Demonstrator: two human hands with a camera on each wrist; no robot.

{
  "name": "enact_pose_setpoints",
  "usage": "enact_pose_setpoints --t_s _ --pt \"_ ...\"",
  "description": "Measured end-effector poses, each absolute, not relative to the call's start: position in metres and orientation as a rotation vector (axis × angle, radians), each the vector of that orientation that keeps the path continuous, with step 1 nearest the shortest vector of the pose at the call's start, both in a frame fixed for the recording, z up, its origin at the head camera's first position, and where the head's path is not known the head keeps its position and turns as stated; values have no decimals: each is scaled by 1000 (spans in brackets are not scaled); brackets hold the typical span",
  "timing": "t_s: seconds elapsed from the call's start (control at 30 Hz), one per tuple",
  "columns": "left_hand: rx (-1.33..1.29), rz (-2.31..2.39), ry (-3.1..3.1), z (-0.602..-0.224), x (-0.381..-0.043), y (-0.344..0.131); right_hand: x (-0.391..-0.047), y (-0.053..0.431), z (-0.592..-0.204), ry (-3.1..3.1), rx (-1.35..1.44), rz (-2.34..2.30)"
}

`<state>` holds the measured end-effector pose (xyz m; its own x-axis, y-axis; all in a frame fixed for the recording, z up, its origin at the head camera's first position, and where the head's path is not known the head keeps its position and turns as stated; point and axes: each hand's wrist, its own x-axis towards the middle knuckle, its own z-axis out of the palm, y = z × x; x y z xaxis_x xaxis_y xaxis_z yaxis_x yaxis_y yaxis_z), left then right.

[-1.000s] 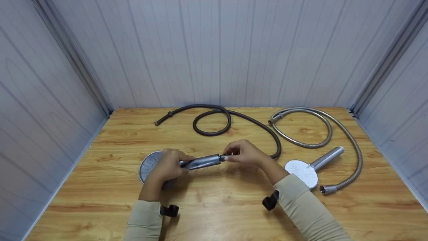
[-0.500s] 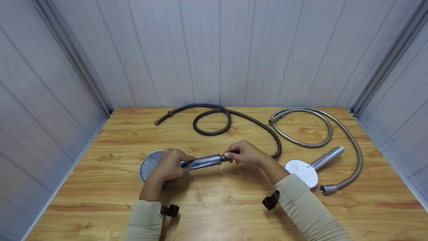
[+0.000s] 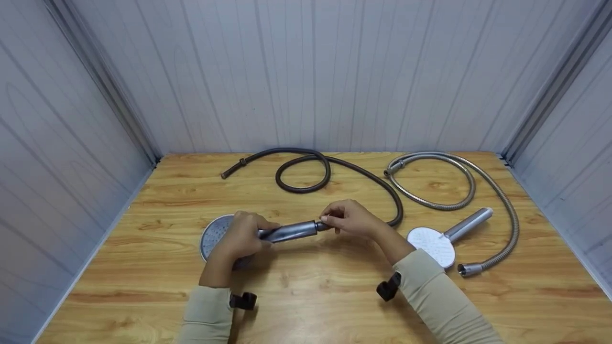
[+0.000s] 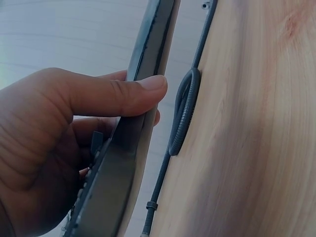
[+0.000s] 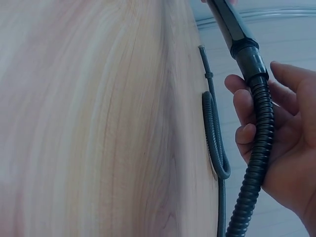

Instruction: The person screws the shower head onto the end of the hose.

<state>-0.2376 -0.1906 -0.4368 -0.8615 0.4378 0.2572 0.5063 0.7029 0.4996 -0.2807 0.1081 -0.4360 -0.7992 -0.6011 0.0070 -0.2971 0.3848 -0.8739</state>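
Note:
My left hand (image 3: 241,236) grips a grey hand shower (image 3: 292,231) near its head, thumb across the side of the handle in the left wrist view. Its round spray face (image 3: 214,235) is partly hidden by the hand. At the handle's end sits the end fitting (image 5: 251,63) of a dark ribbed shower hose (image 5: 259,133). They meet in line; how far one is screwed in cannot be seen. My right hand (image 3: 355,219) holds the hose just behind the fitting, fingers curled behind it. In the right wrist view the thumb stands apart from the fitting.
The dark hose loops across the back of the wooden table (image 3: 158,210), its loose end at back left. At right lie a white-faced hand shower (image 3: 432,246) and a coiled silver hose (image 3: 508,210). Panel walls (image 3: 306,76) close off the back and sides.
The right fingers have shifted and re-formed around the hose fitting, and more of the fitting shows beside the handle. My left hand and the hand shower stay almost in place.

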Motion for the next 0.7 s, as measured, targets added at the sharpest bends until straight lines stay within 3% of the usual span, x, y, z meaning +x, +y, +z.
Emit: enact_pose_setpoints --t_s 0.2,0.7 --pt "-774 -869 -2795 -436 -238 -192 -268 107 -416 2380 -907 -1329" --pt "-791 -862 -2760 -433 -236 -191 -284 109 -437 2415 -935 -1371"
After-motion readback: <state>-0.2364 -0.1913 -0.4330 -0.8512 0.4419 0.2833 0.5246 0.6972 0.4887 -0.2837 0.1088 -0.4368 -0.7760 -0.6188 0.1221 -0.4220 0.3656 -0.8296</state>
